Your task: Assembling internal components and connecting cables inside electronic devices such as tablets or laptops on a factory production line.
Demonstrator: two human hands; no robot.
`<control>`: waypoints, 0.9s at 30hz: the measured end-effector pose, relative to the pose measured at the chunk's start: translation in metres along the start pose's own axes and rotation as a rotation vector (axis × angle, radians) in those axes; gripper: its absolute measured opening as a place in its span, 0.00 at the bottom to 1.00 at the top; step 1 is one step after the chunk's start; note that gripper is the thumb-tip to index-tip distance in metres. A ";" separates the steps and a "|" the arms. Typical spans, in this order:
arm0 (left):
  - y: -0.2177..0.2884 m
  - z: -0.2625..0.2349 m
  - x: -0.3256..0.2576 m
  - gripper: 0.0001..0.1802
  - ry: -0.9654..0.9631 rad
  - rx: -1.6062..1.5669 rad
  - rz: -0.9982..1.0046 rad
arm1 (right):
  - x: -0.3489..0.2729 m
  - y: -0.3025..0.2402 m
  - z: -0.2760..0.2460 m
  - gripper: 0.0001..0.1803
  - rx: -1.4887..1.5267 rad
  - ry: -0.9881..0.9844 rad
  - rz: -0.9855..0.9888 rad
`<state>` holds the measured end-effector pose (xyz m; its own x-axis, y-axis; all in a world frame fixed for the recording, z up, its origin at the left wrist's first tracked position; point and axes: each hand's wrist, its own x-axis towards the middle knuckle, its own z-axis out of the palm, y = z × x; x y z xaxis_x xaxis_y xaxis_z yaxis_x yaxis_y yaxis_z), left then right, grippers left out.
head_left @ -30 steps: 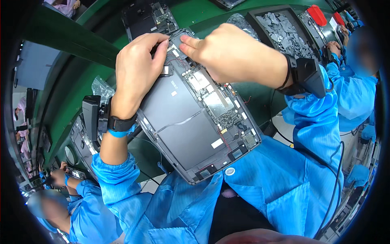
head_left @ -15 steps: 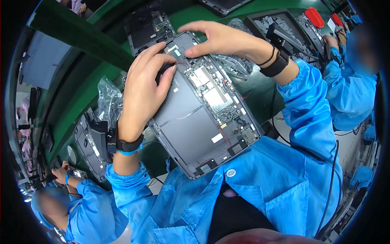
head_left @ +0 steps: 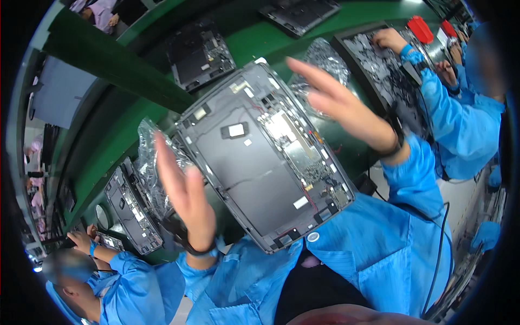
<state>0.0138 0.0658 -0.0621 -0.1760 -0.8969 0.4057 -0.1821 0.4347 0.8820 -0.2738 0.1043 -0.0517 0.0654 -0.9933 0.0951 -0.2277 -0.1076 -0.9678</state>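
An opened dark grey tablet or laptop housing (head_left: 246, 179) lies before me, its near edge against my blue jacket. A circuit board (head_left: 295, 149) with silvery shields runs along its right side. In the upper part of the shell sits a small black piece with a white label (head_left: 234, 130). My left hand (head_left: 189, 200) is off the housing's left side, fingers stretched out and holding nothing. Beyond the right edge, my right hand (head_left: 346, 108) hovers with its fingers extended, also holding nothing. Both hands are somewhat blurred.
Another opened housing (head_left: 200, 54) lies ahead on the green bench. Clear plastic bags (head_left: 154, 162) are left of me, others (head_left: 325, 65) to the right. A black tray of grey parts (head_left: 374, 65) stands at right, with a co-worker's hand over it. Another co-worker sits at left.
Both hands have left the housing's upper end and moved apart, the left one down and toward me, the right one outward. The black labelled piece now shows. A co-worker's hand has reached over the tray.
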 end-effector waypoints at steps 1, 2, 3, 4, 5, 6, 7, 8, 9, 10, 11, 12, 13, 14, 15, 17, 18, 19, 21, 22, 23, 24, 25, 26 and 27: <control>0.000 -0.008 -0.021 0.37 -0.105 -0.038 -0.108 | -0.017 -0.003 -0.005 0.35 -0.185 -0.042 -0.037; 0.001 -0.014 -0.041 0.37 -0.145 -0.008 -0.152 | -0.034 -0.002 0.000 0.34 -0.227 -0.081 -0.037; 0.005 -0.018 -0.059 0.37 -0.176 -0.029 -0.243 | -0.046 0.000 0.009 0.33 -0.268 -0.120 -0.033; 0.006 -0.011 -0.061 0.37 -0.170 -0.035 -0.248 | -0.052 -0.005 0.016 0.33 -0.260 -0.118 -0.009; 0.007 -0.005 -0.062 0.35 -0.191 -0.057 -0.256 | -0.054 -0.010 0.019 0.33 -0.253 -0.113 0.014; 0.010 -0.004 -0.066 0.34 -0.203 -0.069 -0.261 | -0.052 -0.010 0.024 0.35 -0.234 -0.108 -0.011; 0.012 -0.004 -0.067 0.34 -0.216 -0.082 -0.262 | -0.051 -0.014 0.027 0.35 -0.235 -0.116 -0.020; 0.016 -0.006 -0.067 0.34 -0.204 -0.080 -0.255 | -0.051 -0.018 0.031 0.35 -0.200 -0.086 -0.058; 0.015 -0.004 -0.067 0.34 -0.172 -0.106 -0.253 | -0.050 -0.017 0.034 0.36 -0.165 -0.052 -0.093; 0.014 -0.004 -0.065 0.34 -0.140 -0.132 -0.249 | -0.048 -0.019 0.036 0.37 -0.169 -0.033 -0.128; 0.015 -0.004 -0.060 0.34 -0.130 -0.130 -0.237 | -0.046 -0.026 0.038 0.37 -0.172 -0.036 -0.143; 0.012 -0.002 -0.055 0.34 -0.136 -0.121 -0.185 | -0.046 -0.035 0.039 0.38 0.046 -0.006 -0.043; 0.012 -0.001 -0.048 0.34 -0.141 -0.106 -0.138 | -0.046 -0.047 0.040 0.39 0.271 0.023 0.059; 0.012 0.000 -0.039 0.35 -0.143 -0.089 -0.091 | -0.038 -0.061 0.041 0.41 0.370 0.065 0.089; 0.014 0.000 -0.030 0.35 -0.146 -0.069 -0.059 | -0.032 -0.059 0.040 0.41 0.409 0.147 0.088; 0.016 0.001 -0.012 0.36 -0.149 -0.039 0.026 | -0.006 -0.069 0.024 0.42 0.453 0.132 0.137; 0.018 0.004 -0.002 0.36 -0.159 -0.032 0.078 | 0.006 -0.064 0.009 0.36 0.474 0.123 0.089; 0.017 0.003 0.003 0.36 -0.162 -0.012 0.123 | 0.023 -0.056 -0.005 0.35 0.509 0.098 0.105; 0.018 0.001 0.007 0.36 -0.158 0.013 0.176 | 0.065 -0.043 -0.049 0.32 0.266 0.032 0.147; 0.018 0.003 0.008 0.37 -0.117 -0.117 0.050 | 0.083 -0.035 -0.068 0.30 0.230 0.072 0.119; 0.018 -0.001 0.006 0.39 -0.067 -0.232 -0.081 | 0.098 -0.041 -0.078 0.29 0.405 0.023 0.227; 0.013 -0.006 0.000 0.35 -0.028 -0.280 -0.093 | 0.129 -0.024 -0.083 0.27 0.417 0.135 0.147; 0.005 -0.004 -0.002 0.35 -0.029 -0.284 -0.087 | 0.152 -0.012 -0.099 0.25 0.372 0.075 0.142; 0.001 -0.006 -0.006 0.33 -0.032 -0.205 -0.107 | 0.179 0.010 -0.105 0.24 0.358 0.176 0.158; -0.001 -0.009 -0.009 0.32 -0.032 -0.129 -0.123 | 0.208 0.033 -0.111 0.24 0.322 0.209 0.160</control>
<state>0.0244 0.0728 -0.0644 -0.1914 -0.9386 0.2869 -0.0784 0.3060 0.9488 -0.3756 -0.1107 -0.0384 -0.1527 -0.9870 -0.0496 0.0987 0.0347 -0.9945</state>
